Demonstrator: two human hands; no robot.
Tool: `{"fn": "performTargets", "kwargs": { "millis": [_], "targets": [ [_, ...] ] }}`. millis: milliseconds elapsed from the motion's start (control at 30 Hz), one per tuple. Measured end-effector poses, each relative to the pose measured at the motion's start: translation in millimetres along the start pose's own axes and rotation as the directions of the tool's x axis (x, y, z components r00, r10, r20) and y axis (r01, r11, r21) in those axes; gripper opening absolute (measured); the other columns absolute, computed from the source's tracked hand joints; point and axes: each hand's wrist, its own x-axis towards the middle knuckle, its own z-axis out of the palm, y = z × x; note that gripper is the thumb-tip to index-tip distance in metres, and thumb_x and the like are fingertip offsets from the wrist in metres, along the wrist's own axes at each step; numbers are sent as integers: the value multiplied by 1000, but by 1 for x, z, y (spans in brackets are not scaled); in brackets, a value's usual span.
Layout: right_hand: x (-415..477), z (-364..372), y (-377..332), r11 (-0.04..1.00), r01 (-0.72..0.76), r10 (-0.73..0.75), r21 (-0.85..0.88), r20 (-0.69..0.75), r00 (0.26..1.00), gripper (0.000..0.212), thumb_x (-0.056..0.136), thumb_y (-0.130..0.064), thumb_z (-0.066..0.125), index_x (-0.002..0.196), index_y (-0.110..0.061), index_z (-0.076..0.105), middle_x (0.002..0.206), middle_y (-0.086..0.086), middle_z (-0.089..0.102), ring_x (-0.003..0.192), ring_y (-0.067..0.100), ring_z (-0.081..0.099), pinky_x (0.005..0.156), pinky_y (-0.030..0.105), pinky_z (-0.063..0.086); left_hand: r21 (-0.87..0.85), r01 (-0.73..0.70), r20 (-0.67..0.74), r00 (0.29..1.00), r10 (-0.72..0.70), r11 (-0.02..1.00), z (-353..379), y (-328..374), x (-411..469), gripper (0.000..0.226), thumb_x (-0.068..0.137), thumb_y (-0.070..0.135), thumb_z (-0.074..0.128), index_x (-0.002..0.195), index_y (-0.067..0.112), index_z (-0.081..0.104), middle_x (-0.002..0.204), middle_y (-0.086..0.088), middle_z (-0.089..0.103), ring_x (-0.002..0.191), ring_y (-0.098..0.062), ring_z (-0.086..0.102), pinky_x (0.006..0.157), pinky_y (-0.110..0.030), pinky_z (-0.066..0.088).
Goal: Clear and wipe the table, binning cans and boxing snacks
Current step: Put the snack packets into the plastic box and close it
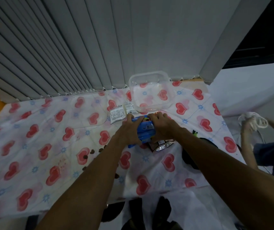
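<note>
Heart-print cloth covers the surface. The left hand and right hand grip stacked blue packs between them, likely for one lift into the box just beyond.

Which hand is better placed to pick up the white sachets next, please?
Probably left: the left hand sits beside the sachets, while the right hand is across the blue packs; both hold those now.

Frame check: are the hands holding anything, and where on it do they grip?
Both hold the blue snack packets between them: the left hand grips their left side, the right hand their right side and far end.
</note>
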Motion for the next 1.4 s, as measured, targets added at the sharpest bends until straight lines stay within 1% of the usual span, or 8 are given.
{"fn": "performTargets", "kwargs": {
  "millis": [167,467,767,900,1067,1200,1300,1400],
  "targets": [
    [-6,-45,-13,994,-45,41,99,37,998,112,61,-61,82,148,-22,24,131,13,40,120,29,43,96,47,50,58,-36,22,999,35,998,-32,4,4,119,60,44,89,158,26,23,142,-15,22,111,-38,53,100,-48,52],
    [27,-106,19,997,-55,61,57,-126,990,110,62,-64,82,148,-22,26,128,12,43,112,24,47,91,41,53,93,-81,12,997,80,992,-99,19,69,123,60,41,89,158,36,15,144,-9,17,120,-33,49,108,-46,48],
    [109,-112,85,995,-76,78,61,-33,996,112,62,-53,86,150,-22,24,133,12,43,120,28,47,96,43,52,93,4,7,1000,-5,996,-93,22,163,120,57,35,90,155,33,20,139,-9,19,111,-36,51,101,-50,50],
    [137,-81,103,999,35,-33,22,-87,996,110,63,-56,87,148,-13,32,126,17,49,109,30,54,88,46,56,117,64,-10,998,-64,991,-71,8,184,115,61,38,88,156,31,25,142,-13,21,107,-39,53,97,-50,52],
    [157,-67,111,997,60,-54,-41,127,990,98,72,-54,82,146,-17,31,128,15,49,115,31,55,91,44,51,84,144,135,979,-155,986,-54,8,198,110,66,42,88,156,33,26,141,-13,25,110,-39,57,99,-47,52],
    [165,-80,111,993,90,-68,-72,262,963,93,72,-55,82,143,-16,37,126,12,56,110,28,59,88,39,50,50,173,210,961,-180,984,-49,12,199,103,71,52,84,155,31,30,137,-12,40,119,-34,55,99,-40,49],
    [165,-84,110,994,90,-69,-67,272,960,88,73,-57,80,140,-16,41,125,11,59,110,26,60,89,38,50,-11,155,200,968,-149,988,-51,15,195,84,73,55,81,145,32,45,125,-11,50,113,-30,56,98,-40,49],
    [159,-83,107,996,73,-61,-47,223,973,85,73,-59,79,137,-16,44,123,10,58,107,25,59,90,39,52,-1,128,164,978,-127,992,-51,15,186,81,72,61,77,143,34,47,121,-12,49,112,-31,52,102,-46,47]
  ]
}}
